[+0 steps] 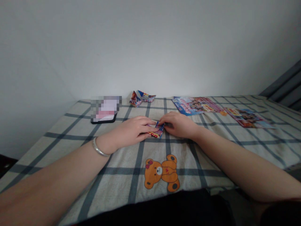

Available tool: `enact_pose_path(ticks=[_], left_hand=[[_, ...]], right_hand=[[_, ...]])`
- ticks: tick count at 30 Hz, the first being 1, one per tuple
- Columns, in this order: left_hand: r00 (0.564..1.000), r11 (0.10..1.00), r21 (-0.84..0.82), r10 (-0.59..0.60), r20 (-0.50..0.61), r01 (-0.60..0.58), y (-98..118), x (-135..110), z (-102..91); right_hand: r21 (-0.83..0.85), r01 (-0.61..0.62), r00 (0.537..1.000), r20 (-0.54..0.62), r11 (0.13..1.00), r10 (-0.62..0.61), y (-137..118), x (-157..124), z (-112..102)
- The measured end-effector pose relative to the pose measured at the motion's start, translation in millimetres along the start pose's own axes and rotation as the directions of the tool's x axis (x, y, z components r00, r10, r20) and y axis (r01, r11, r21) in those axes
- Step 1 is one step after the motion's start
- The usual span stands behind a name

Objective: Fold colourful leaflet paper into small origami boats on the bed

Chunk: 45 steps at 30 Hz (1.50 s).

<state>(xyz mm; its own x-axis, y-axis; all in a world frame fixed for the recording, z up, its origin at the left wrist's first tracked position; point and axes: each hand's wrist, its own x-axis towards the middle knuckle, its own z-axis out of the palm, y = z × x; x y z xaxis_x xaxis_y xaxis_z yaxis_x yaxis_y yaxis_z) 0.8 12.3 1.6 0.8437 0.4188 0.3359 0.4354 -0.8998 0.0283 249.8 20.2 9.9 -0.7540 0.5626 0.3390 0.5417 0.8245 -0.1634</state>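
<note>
A small folded piece of colourful printed paper (156, 130) lies on the checked bedsheet (131, 188) in the middle. My left hand (133, 129), with a silver bangle on the wrist, lies over the paper's left side, fingers pressed together on it. From the other side my right hand (178, 125) pinches its right edge with the fingertips. Most of the paper is hidden under the fingers.
A finished folded paper shape (141, 98) sits at the back by the white wall. A phone (105, 110) lies to the back left. Two printed leaflets (196, 105) (248, 117) lie to the back right. An orange bear (162, 172) is printed on the sheet.
</note>
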Motion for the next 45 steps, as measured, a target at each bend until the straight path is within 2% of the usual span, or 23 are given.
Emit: enact_pose_path(ticks=[6, 13, 17, 21, 26, 29, 32, 37, 39, 42, 45], left_hand=[[0.999, 1.000, 0.012, -0.020, 0.040, 0.019, 3, 0, -3.3], [0.998, 0.998, 0.029, -0.054, 0.027, 0.053, 3, -1, 0.3], [0.998, 0.997, 0.052, -0.055, 0.013, 0.054, 2, -1, 4.9], [0.995, 0.994, 0.044, -0.104, -0.009, 0.104, 4, 0, 6.8], [0.968, 0.968, -0.032, -0.249, -0.033, 0.248, 8, 2, 3.4], [0.948, 0.950, 0.015, -0.309, -0.080, 0.311, 7, 1, 1.2], [0.938, 0.938, 0.066, -0.334, -0.092, 0.341, 5, 1, 1.5], [0.889, 0.901, -0.109, -0.433, -0.147, 0.421, 9, 4, 3.9], [0.886, 0.896, -0.144, -0.440, -0.145, 0.421, 13, 6, 3.5], [0.890, 0.901, -0.123, -0.432, -0.149, 0.416, 16, 7, 2.5], [0.895, 0.907, -0.079, -0.420, -0.147, 0.413, 13, 7, 3.8]], right_hand=[[-0.029, 0.021, 1.000, 0.021, 0.999, -0.020, -6, -1, -3], [-0.122, 0.031, 0.998, 0.055, 0.992, -0.025, -12, 0, -3], [-0.080, 0.015, 0.999, 0.032, 0.997, -0.012, -10, 0, -2], [-0.045, -0.001, 1.000, 0.003, 0.999, 0.001, -6, -1, 0], [-0.062, -0.172, 0.985, -0.043, 0.983, 0.169, -3, -1, 3], [-0.080, -0.306, 0.952, -0.058, 0.949, 0.302, -4, 0, 4], [-0.142, -0.353, 0.935, -0.080, 0.925, 0.344, -8, 0, 4], [-0.363, -0.250, 0.968, -0.115, 0.898, 0.223, -17, 1, 3], [-0.428, -0.209, 0.978, -0.108, 0.879, 0.180, -19, 1, 2], [-0.494, -0.163, 0.987, -0.076, 0.854, 0.144, -18, 2, 1], [-0.529, -0.066, 0.997, -0.008, 0.846, 0.073, -16, 3, 1]])
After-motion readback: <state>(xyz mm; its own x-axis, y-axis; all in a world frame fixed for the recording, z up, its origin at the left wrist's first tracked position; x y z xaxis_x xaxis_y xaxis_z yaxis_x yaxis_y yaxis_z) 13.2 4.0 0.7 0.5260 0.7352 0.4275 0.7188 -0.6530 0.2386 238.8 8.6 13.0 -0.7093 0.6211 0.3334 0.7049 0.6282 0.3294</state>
